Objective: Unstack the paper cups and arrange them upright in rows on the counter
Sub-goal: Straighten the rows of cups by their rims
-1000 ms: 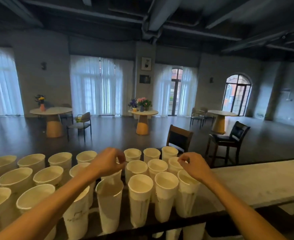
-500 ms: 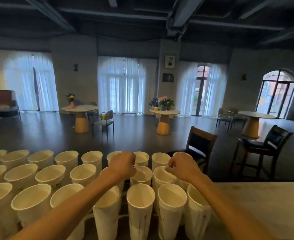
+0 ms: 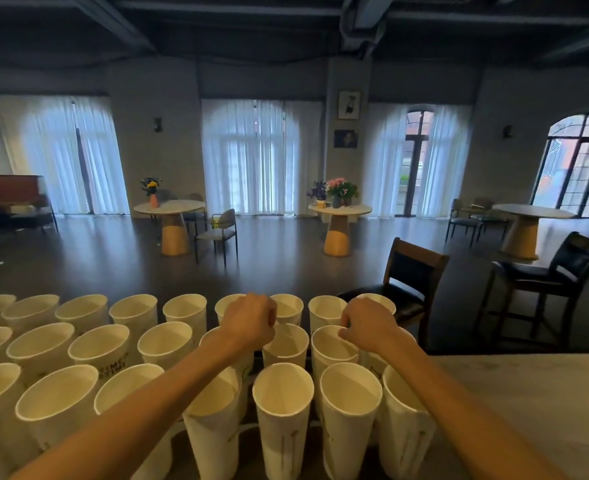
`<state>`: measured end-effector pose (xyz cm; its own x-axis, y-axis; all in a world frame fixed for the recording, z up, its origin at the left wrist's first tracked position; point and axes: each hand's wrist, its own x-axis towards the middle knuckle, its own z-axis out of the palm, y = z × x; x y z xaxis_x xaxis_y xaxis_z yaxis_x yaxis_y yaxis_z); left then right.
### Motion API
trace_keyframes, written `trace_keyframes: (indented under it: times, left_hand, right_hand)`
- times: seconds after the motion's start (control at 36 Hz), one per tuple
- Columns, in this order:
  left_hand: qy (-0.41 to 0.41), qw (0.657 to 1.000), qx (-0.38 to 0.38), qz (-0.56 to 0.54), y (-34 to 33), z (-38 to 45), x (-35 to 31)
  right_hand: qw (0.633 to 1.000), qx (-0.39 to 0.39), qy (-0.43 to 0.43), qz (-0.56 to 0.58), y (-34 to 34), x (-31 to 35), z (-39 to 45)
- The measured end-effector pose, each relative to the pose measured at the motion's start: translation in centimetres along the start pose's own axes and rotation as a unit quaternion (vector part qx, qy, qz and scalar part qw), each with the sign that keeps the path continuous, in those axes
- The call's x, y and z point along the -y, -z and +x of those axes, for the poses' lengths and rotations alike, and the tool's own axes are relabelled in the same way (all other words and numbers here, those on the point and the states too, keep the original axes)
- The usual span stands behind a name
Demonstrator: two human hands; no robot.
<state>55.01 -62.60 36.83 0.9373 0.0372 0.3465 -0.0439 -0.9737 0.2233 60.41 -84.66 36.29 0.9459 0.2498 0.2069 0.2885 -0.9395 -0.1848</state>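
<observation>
In the head view, white cups stand upright in three rows on the counter. The left hand is curled over the middle row; what it holds I cannot tell. The right hand pinches a middle-row cup rim, left of the dark chair.

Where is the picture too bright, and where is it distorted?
Head view: the curtained windows are overexposed; the ceiling is dark; wide-angle distortion makes the near paper cups splay outward; both hands, left and right, are sharp enough.
</observation>
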Motion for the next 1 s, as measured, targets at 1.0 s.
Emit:
trace_keyframes:
  times: [1.0]
  left_hand:
    - [-0.002,1.000,-0.019,-0.005,1.2,0.2,0.8]
  right_hand:
    - [0.999,0.006,0.036,-0.033,0.4,-0.4,0.6]
